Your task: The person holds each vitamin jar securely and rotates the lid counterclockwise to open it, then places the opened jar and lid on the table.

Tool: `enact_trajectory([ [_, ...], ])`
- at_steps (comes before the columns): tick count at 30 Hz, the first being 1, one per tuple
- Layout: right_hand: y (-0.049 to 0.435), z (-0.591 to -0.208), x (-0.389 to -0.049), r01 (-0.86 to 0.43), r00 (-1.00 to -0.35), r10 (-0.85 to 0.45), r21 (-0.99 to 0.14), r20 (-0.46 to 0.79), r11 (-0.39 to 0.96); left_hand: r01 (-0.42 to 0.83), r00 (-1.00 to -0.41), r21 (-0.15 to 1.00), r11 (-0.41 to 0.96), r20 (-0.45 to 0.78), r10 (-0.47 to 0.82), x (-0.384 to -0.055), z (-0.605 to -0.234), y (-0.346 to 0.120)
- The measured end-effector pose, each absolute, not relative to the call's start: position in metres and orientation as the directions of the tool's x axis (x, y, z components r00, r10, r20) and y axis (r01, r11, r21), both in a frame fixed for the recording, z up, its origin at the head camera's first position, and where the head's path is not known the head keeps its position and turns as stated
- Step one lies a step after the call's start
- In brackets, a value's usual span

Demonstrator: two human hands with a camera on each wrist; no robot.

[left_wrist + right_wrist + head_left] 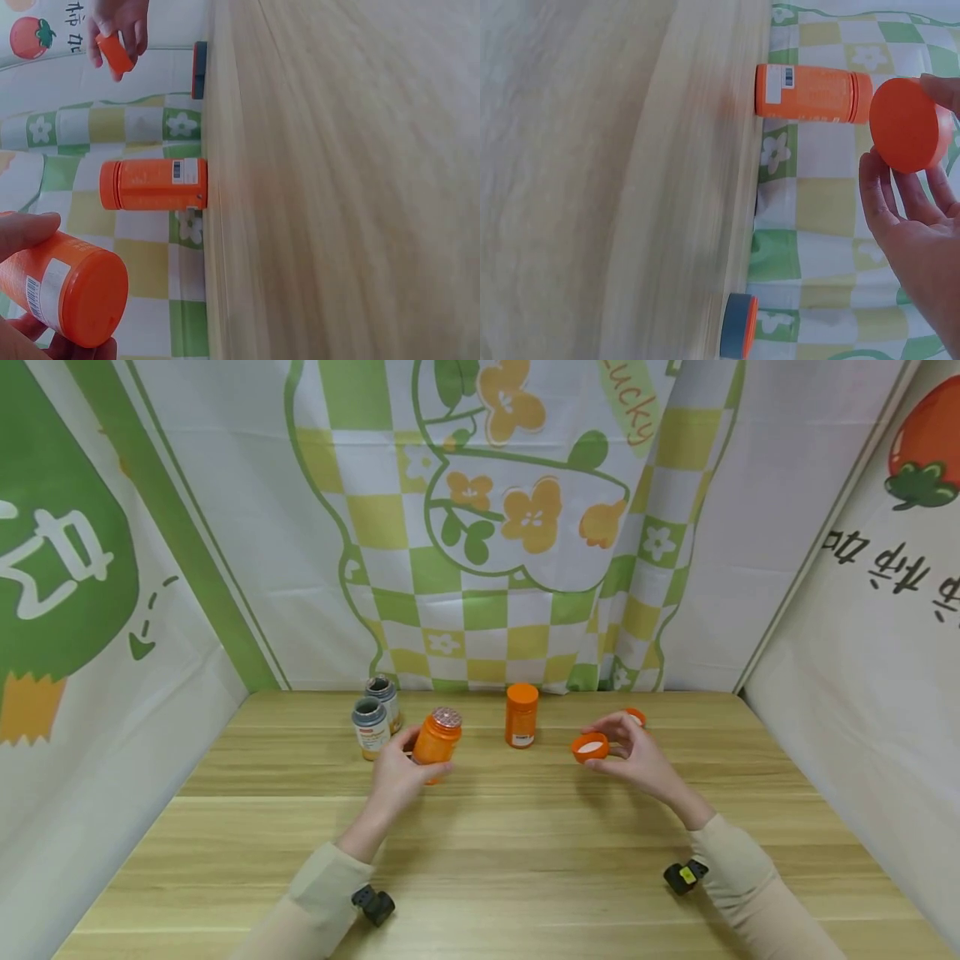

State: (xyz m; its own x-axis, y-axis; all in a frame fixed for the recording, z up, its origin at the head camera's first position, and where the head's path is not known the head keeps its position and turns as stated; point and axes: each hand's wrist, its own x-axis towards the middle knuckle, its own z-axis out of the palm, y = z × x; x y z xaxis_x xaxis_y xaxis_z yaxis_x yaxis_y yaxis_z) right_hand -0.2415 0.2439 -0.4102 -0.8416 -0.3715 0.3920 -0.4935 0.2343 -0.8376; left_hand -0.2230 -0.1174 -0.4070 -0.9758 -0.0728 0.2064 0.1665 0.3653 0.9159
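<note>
My left hand (397, 772) grips an orange bottle (437, 739), tilted and raised over the table, its mouth covered by a silvery seal. In the left wrist view the base of that bottle (96, 296) faces the camera. My right hand (637, 756) pinches an orange lid (590, 747) between thumb and fingers, its white inside showing in the head view. From the right wrist, the lid's flat orange top (906, 124) is visible. Between the hands, farther back, a capped orange bottle (522, 718) stands upright on the table.
Two grey-necked jars, a nearer one (371, 727) and a farther one (384, 697), stand uncapped left of my left hand. A grey-and-orange lid (739, 326) lies on the wooden table (510, 868) behind my right hand. Patterned cloth (495, 610) hangs along the back edge.
</note>
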Motion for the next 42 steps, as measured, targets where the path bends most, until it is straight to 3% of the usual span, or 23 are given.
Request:
enact_trajectory([
  [28, 0.274, -0.422, -0.245, -0.406, -0.905, -0.351, -0.742, 0.242, 0.534, 0.122, -0.976, 0.916, 0.381, 0.181, -0.122, -0.225, -0.412, -0.145],
  [42, 0.289, -0.43, -0.248, -0.423, -0.906, -0.306, -0.604, 0.293, 0.676, 0.119, -0.974, 0.902, 0.415, 0.186, -0.125, -0.224, -0.412, -0.158],
])
